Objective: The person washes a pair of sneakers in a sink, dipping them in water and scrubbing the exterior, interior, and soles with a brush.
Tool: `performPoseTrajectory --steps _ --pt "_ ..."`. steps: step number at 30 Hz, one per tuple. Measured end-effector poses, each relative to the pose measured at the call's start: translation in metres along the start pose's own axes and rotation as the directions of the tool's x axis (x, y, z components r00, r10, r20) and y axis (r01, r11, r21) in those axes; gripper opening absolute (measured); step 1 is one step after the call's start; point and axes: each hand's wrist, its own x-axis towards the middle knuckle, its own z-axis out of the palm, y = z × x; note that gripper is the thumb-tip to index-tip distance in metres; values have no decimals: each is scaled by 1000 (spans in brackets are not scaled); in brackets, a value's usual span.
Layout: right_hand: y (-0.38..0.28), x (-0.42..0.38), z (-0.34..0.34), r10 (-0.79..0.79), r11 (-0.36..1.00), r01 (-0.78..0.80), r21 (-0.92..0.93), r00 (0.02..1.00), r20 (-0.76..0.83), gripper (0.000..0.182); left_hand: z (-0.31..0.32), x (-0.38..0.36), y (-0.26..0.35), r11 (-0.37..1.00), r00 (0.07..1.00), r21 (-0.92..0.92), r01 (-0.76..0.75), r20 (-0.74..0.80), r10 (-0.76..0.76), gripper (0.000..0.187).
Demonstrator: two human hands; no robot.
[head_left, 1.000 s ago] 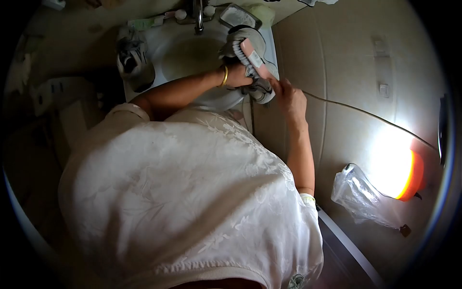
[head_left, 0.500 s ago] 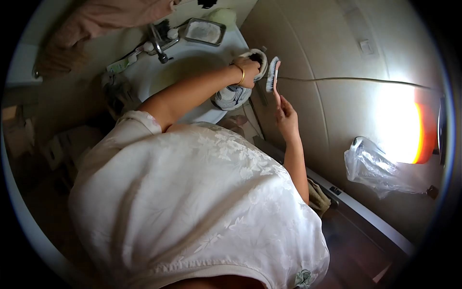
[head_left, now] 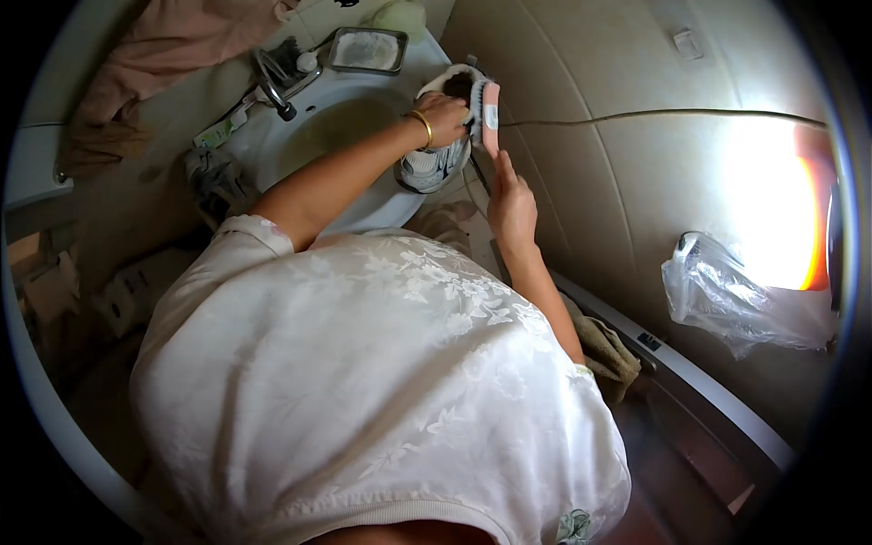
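A white and grey sneaker rests at the right side of the white sink, its dark opening facing the wall. My left hand, with a gold bangle at the wrist, is closed over the shoe's upper and covers its middle. In my right hand is the handle of a pink scrubbing brush. The brush stands nearly upright, its pale bristles turned left against the side of the shoe, close to my left fingers. Cloudy water lies in the basin.
A curved faucet and a metal tray stand along the sink's back. Another grey shoe sits by its left edge. The tiled wall rises close on the right, with a clear plastic bag hanging there.
My right hand has brought the brush left and turned it, from a gap beside the shoe to the shoe's side. My left hand keeps its hold on the sneaker.
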Motion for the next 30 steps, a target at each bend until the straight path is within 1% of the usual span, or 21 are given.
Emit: performPoseTrajectory --steps 1,2,3,4,5,6,7,9,10,13,14,17,18,21,22,24,25,26,29,30 --pt "-4 -12 -10 4 1000 -4 -13 999 40 37 0 -2 -1 1000 999 23 17 48 -18 24" --pt "-10 -26 -27 9 1000 -7 -25 997 79 35 7 -1 -1 999 998 35 34 48 -36 26" --pt "-11 -34 -36 15 999 -11 -38 993 115 33 11 -3 -2 998 999 51 27 -24 -25 27" --pt "-10 -35 -43 -25 999 30 -40 992 120 34 14 -6 -1 998 995 69 17 -95 -10 27" --pt "-11 -28 -54 2 985 29 -167 984 179 36 20 -8 5 997 986 72 3 -166 9 28" --pt "-4 -11 -52 -6 971 48 -236 984 176 38 25 -4 8 994 980 111 -23 -191 45 25" --pt "0 6 -49 -23 953 70 -296 987 162 40 16 -3 13 997 994 71 13 -106 -5 26" --pt "-8 19 -56 -75 921 141 -362 979 190 46 -2 -4 14 994 991 14 111 72 -112 26" --pt "-14 24 -59 -102 903 181 -389 971 215 49 4 -6 8 997 997 13 72 3 -72 25" --pt "-18 -6 -76 -77 874 224 -432 941 330 49 0 -11 14 992 986 88 90 134 -101 23" --pt "-22 -6 -79 -55 865 220 -451 935 350 49 9 -17 14 993 996 95 64 -71 -57 20" --pt "-20 28 -57 -97 806 243 -540 954 284 48 17 -13 12 998 996 36 46 -80 -43 18" --pt "-23 37 -50 -56 809 214 -548 955 290 46 18 -12 11 997 995 53 58 -89 -53 17" --pt "-14 27 -36 -77 828 191 -527 970 230 44 18 -14 3 992 991 92 88 -110 -77 15" --pt "-8 19 -32 -63 875 153 -460 977 206 43 20 -15 6 993 990 85 88 -117 -78 16" --pt "1 9 -30 -88 965 128 -229 981 175 39 19 -13 6 993 989 87 83 -129 -71 16" --pt "3 4 -28 -102 987 119 -103 982 158 37 18 -15 5 993 990 92 77 -128 -65 17" --pt "5 -1 -26 -161 985 156 73 985 65 33 18 -16 4 993 990 96 72 -124 -60 17" --pt "-22 0 -44 -59 974 94 -205 983 173 35 8 -12 8 979 985 194 68 146 -98 17" --pt "-23 7 -43 -60 957 105 -269 983 172 36 9 -13 8 982 993 169 79 75 -93 17"
